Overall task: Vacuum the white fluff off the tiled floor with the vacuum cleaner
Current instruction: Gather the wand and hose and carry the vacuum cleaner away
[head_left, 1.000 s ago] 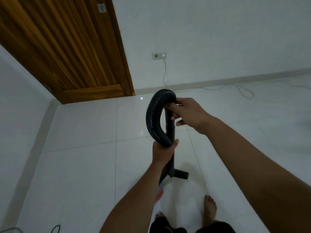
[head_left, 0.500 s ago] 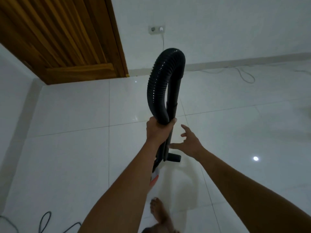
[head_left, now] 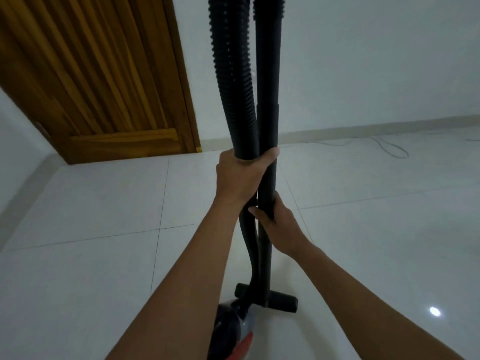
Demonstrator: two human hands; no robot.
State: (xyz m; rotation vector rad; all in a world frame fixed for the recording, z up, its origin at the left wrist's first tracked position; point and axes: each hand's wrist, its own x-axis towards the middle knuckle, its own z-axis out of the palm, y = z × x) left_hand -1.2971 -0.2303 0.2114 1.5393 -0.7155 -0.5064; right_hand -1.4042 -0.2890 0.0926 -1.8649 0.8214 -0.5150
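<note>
The black ribbed vacuum hose and the smooth black wand rise side by side, and their tops run out of the frame. My left hand grips the hose and wand together at mid height. Just below it, my right hand grips the wand. The wand's black T-shaped floor nozzle rests on the white tiled floor. The dark vacuum body with a red part sits at the bottom, by my left forearm. No white fluff is visible on the tiles.
A brown wooden door stands at the back left. A white wall with a skirting board runs across the back. A thin white cable lies looped on the floor at the back right. A light reflection shines on the tiles at the right.
The hose loop has risen out of the top of the frame. My right hand let go of the hose bend, dropped lower and now grips the wand below my left hand.
</note>
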